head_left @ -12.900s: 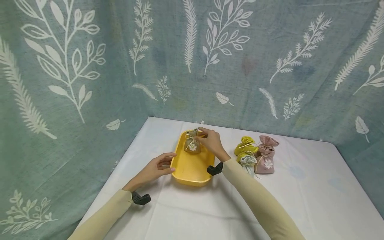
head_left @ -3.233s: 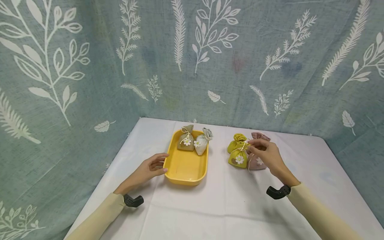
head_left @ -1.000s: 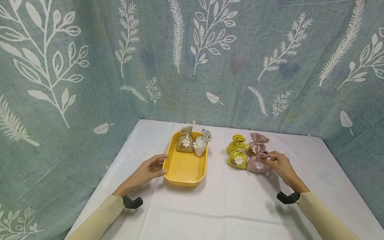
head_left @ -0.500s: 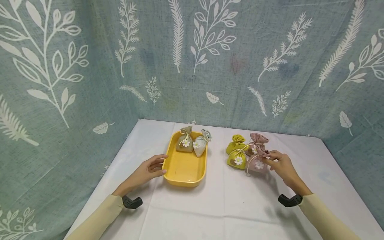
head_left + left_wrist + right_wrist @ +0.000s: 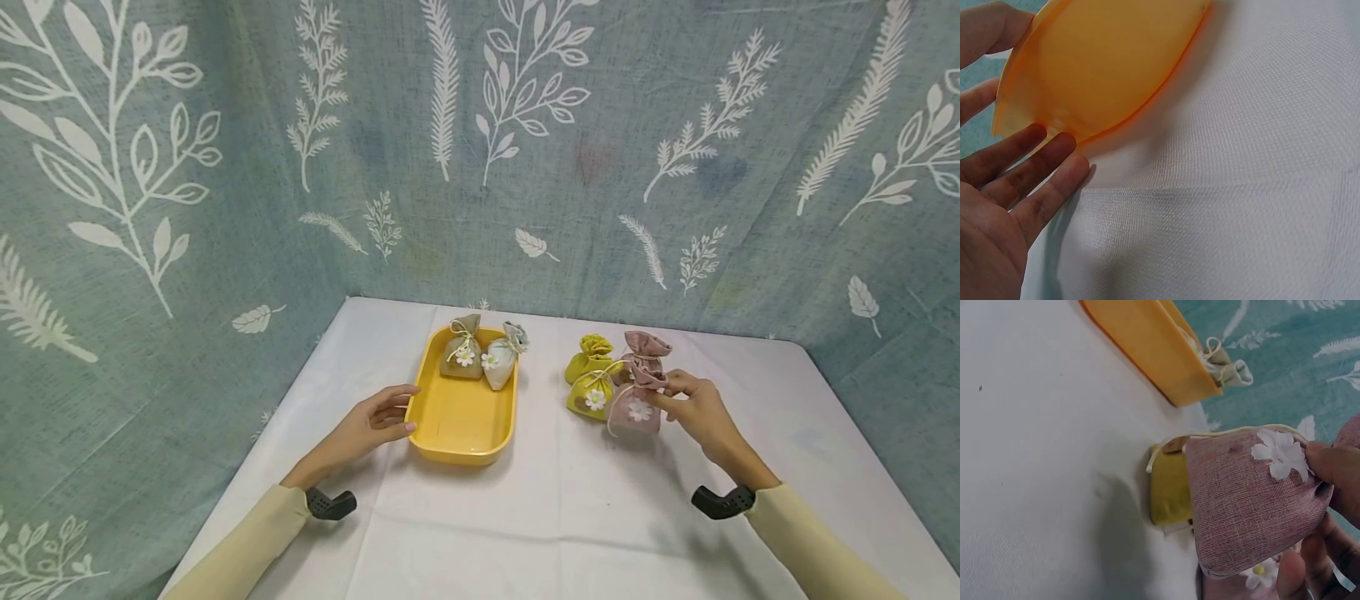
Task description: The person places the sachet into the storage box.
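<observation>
My right hand [image 5: 699, 410] pinches a pink bag [image 5: 625, 406] near its gathered neck, between thumb and fingers. Just beyond my fingertips stands another pink bag [image 5: 647, 344]; farther left of this hand, 2 yellow bags [image 5: 580, 392] sit close together. My left hand [image 5: 375, 417], fingers relaxed, touches a yellow tray [image 5: 459, 427] to its right, holding a brown bag [image 5: 454, 365] and a pale bag [image 5: 501, 377].

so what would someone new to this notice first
Probably the bright yellow tray near the middle of the white cloth, with a brown pouch and a pale pouch at its far end. Next, to the right, the right hand grips a pink pouch by its neck, beside the yellow-green pouches. Behind everything, large white leaf prints stand out on the blue-green curtain.
</observation>
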`<state>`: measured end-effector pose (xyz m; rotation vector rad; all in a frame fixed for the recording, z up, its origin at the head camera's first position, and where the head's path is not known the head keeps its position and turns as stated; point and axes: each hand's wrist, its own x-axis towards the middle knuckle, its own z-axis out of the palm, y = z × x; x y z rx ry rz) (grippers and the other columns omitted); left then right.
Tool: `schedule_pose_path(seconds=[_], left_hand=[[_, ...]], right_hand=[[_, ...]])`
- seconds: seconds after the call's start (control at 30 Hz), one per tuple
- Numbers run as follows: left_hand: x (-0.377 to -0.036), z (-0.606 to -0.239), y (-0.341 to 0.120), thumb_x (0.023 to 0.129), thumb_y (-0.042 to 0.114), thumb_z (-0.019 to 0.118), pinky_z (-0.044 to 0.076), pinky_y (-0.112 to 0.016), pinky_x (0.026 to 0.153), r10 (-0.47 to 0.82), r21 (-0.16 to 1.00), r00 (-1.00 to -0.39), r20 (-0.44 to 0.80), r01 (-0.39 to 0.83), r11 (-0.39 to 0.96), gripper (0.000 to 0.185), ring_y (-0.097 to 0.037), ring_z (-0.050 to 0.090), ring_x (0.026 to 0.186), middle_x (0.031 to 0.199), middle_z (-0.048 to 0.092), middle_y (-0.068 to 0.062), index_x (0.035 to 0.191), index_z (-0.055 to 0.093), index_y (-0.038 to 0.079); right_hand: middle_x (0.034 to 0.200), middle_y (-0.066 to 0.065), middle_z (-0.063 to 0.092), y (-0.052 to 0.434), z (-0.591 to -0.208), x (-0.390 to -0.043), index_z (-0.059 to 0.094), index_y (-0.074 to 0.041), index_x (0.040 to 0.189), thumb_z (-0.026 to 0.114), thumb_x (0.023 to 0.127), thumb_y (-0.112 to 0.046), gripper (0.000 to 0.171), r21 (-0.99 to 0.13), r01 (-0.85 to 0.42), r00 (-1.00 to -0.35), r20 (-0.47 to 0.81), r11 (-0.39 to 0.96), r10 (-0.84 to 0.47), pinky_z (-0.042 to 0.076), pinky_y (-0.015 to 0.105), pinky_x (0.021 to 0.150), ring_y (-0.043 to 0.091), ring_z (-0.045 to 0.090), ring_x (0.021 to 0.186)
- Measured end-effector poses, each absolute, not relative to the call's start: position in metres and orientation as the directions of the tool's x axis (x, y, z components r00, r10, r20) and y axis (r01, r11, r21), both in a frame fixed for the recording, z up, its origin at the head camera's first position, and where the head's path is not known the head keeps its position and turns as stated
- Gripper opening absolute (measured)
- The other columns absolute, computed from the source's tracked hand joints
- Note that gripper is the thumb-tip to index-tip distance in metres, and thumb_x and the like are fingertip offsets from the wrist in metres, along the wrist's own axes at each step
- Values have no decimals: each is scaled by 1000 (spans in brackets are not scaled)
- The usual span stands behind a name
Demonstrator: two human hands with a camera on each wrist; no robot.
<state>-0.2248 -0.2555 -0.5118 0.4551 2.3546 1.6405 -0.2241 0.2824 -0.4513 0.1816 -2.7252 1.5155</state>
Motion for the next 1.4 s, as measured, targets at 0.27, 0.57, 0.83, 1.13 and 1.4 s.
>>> schedule_pose_path(seconds=[0.27,0.57,0.83,1.13,1.4], left_hand=[[-224,-511,-254,95,23,78,50,-36,107,397,945,-918,8,137,297,68,-35,58,127,148,51,-21,154,45,13],[-225,-512,-254,94,27,78,50,-36,106,398,948,-917,-8,119,295,68,-35,57,128,148,51,-19,153,46,16],[-223,-510,-254,95,28,77,49,-40,108,392,944,-920,-20,112,311,66,-34,57,129,148,51,-19,153,46,20],[-222,-508,-255,95,30,77,48,-45,109,388,941,-921,-28,107,322,69,-34,56,130,149,51,-18,154,44,17],[-222,-509,-254,97,22,76,49,-44,109,383,940,-924,-17,116,321,64,-35,56,130,148,51,-19,153,45,21]], right_hand=[[124,10,66,271,-445,-224,78,-4,111,75,97,-23,24,-849,-125,-990,75,514,-117,56,34,66,16,57,90],[122,11,64,254,-435,-226,79,-4,107,78,94,-26,26,-856,-159,-984,99,492,-145,55,32,63,26,58,92],[98,8,61,239,-429,-231,77,-3,101,79,93,-31,29,-868,-158,-983,93,470,-158,53,34,63,23,55,83],[86,8,56,218,-424,-240,72,-4,91,81,92,-34,31,-884,-178,-977,107,433,-183,54,34,66,23,51,81],[98,6,62,193,-420,-245,81,-5,100,80,93,-24,21,-897,-234,-961,154,375,-231,47,29,67,23,52,87]])
